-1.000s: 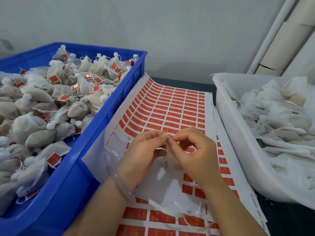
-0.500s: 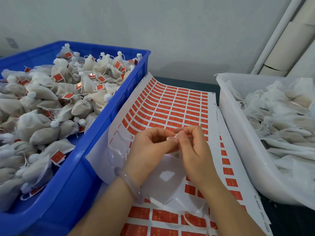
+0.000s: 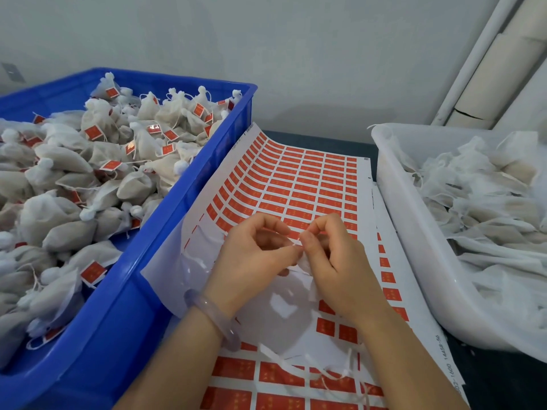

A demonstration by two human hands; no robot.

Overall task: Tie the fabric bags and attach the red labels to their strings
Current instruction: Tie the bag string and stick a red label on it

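Two hands share one string (image 3: 297, 243) over the sheet (image 3: 310, 179): my left hand (image 3: 251, 255) and right hand (image 3: 334, 261) each pinch it, tips close, likely for fine control. Left of the sheet, the blue bin (image 3: 124, 335) takes finished bags (image 3: 68, 232); right, the white bin (image 3: 414, 247).

Both forearms reach forward and converge, the left hand (image 3: 254, 258) and right hand (image 3: 336, 261) meeting fingertip to fingertip, fingers curled, thumbs and forefingers pinching a white string (image 3: 296, 244) between them.
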